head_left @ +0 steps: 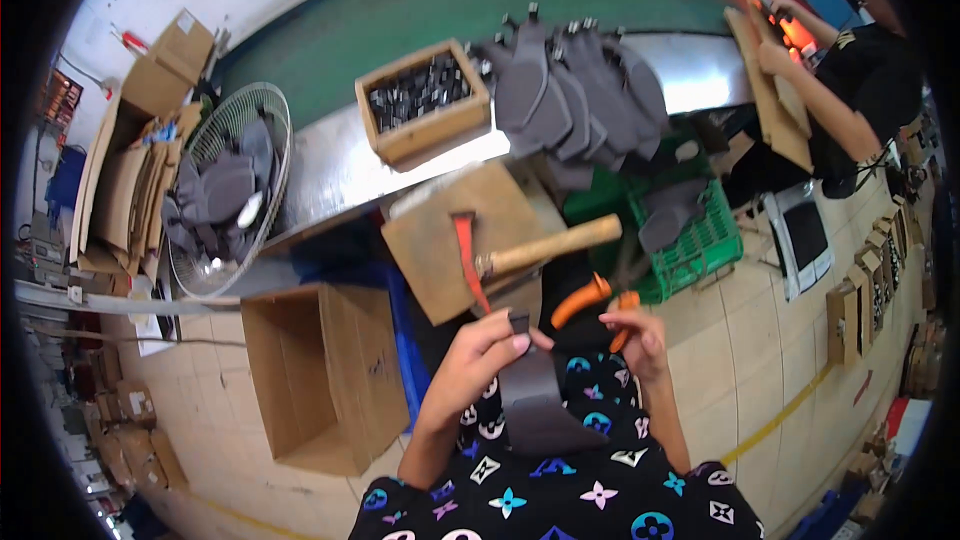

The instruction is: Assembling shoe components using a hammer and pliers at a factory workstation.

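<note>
Close to my body, my left hand [488,352] pinches the top of a dark grey, flat, flared piece [545,405]. A small black clip [519,321] sits at its narrow upper end, by my left thumb. My right hand [640,335] has its fingers curled round one handle of orange-handled pliers [582,301]. The handles stand spread apart, and the dark jaws are hard to make out. Beyond my hands, a hammer with a wooden handle [555,244] and a long red head lies across a wooden block [440,240].
A wooden box of black clips [400,145] and a pile of grey pieces [570,105] rest on the metal bench edge. Left are a wire basket [282,130] and an open carton [375,380]. A green crate [705,265] stands right, near a person [870,90] handling cardboard.
</note>
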`<action>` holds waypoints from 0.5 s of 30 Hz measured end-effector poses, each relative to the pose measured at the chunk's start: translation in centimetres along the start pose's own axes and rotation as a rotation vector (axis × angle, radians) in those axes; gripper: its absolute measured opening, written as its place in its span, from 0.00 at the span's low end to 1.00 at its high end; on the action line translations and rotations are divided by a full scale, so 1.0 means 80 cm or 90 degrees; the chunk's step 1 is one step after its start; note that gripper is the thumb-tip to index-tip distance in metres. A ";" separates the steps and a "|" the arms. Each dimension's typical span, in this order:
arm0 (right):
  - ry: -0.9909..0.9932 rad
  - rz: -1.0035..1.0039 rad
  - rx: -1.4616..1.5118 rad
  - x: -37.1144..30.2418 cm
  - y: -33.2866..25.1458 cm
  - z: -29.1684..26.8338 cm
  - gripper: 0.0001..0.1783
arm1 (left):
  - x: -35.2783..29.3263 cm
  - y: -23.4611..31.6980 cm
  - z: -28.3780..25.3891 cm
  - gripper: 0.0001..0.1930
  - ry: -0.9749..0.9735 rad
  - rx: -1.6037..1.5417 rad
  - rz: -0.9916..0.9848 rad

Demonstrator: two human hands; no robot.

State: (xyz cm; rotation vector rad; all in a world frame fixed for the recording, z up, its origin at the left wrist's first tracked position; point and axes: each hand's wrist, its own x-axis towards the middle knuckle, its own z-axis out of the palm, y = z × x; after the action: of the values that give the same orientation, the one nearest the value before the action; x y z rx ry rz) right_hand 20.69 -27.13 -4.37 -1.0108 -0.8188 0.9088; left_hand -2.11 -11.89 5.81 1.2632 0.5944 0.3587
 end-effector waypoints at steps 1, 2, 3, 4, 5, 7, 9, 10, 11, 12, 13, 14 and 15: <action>-0.013 -0.017 0.094 0.012 0.009 0.017 0.21 | -0.003 0.005 -0.001 0.13 0.001 0.011 0.003; -0.024 -0.044 0.185 0.021 0.020 0.024 0.20 | -0.003 0.004 -0.002 0.12 -0.002 0.024 0.014; -0.054 -0.019 0.136 0.033 0.020 0.022 0.24 | -0.003 0.003 -0.003 0.12 0.004 0.014 0.033; -0.067 -0.008 0.138 0.041 0.017 0.027 0.24 | -0.008 -0.001 -0.005 0.12 0.019 0.008 0.032; -0.110 -0.032 0.106 0.049 0.011 0.035 0.23 | -0.013 -0.004 -0.007 0.12 0.029 -0.004 0.039; -0.200 -0.121 0.098 0.067 0.002 0.049 0.18 | -0.028 -0.007 -0.014 0.12 0.047 -0.017 0.033; -0.250 -0.114 0.031 0.073 -0.033 0.057 0.06 | -0.041 -0.002 -0.010 0.12 0.101 -0.057 0.067; -0.242 -0.103 -0.030 0.076 -0.049 0.063 0.04 | -0.044 0.000 -0.010 0.13 0.128 -0.100 0.086; -0.284 -0.154 -0.152 0.092 -0.070 0.070 0.09 | -0.045 -0.007 -0.021 0.14 0.142 0.112 0.180; -0.287 -0.157 -0.154 0.094 -0.075 0.077 0.09 | -0.043 -0.003 -0.023 0.14 0.144 0.112 0.184; -0.223 -0.139 -0.158 0.094 -0.077 0.085 0.09 | -0.041 0.007 -0.023 0.14 0.133 0.162 0.237; -0.157 -0.122 -0.162 0.095 -0.078 0.089 0.10 | -0.038 0.012 -0.024 0.15 0.120 0.212 0.289; -0.179 -0.122 -0.215 0.100 -0.078 0.086 0.10 | -0.039 0.018 -0.027 0.14 0.067 0.180 0.297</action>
State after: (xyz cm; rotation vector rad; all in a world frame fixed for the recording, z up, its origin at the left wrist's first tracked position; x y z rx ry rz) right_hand 19.21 -19.14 4.80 -1.0849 -1.3166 0.7707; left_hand -5.80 -11.53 7.44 1.6646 0.4423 0.7522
